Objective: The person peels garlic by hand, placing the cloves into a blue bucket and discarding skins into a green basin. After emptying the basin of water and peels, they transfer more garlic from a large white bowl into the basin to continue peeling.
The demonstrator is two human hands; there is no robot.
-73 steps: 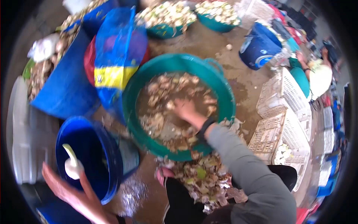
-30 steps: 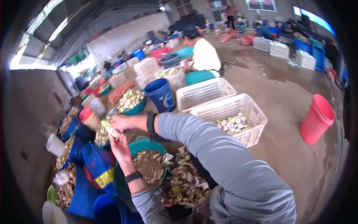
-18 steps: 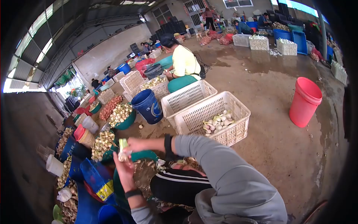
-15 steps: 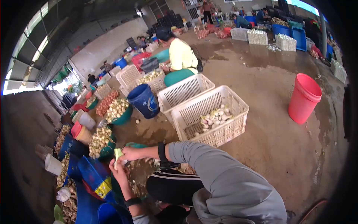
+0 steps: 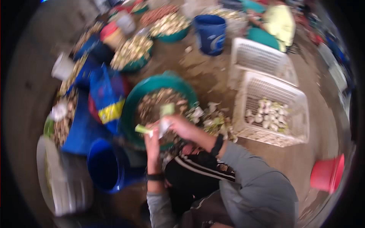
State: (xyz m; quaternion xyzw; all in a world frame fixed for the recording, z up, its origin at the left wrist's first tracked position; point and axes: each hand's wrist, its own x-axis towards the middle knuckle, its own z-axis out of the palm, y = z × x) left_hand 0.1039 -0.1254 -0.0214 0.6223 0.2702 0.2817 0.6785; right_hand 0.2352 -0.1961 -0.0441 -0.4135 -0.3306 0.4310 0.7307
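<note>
Above a green basin (image 5: pixel 134 95), my left hand (image 5: pixel 153 141) is closed around a garlic bulb with a pale green stalk (image 5: pixel 142 129) pointing left. My right hand (image 5: pixel 181 127) is close beside it, fingers pinched on a pale green and white strip of garlic husk (image 5: pixel 167 110) that stands upward. Motion blur smears both hands, and the bulb itself is mostly hidden by the fingers. Brownish garlic peelings (image 5: pixel 161 97) lie in the basin below. More loose husks and leaves (image 5: pixel 216 121) are on the floor by my right forearm.
A white crate (image 5: pixel 243 131) with several trimmed garlic bulbs (image 5: pixel 272 116) stands to the right, another crate (image 5: pixel 262 57) behind it. Blue buckets (image 5: pixel 104 165), (image 5: pixel 210 36) stand near left and behind. Garlic-filled basins (image 5: pixel 133 53) lie far left; a red bucket (image 5: pixel 327 174) is far right. A person in yellow (image 5: pixel 279 24) sits behind.
My view has swung left and down, bringing the green basin into sight. My hands, previously together on one pale green piece, now show a stalk at the left and a strip at the right.
</note>
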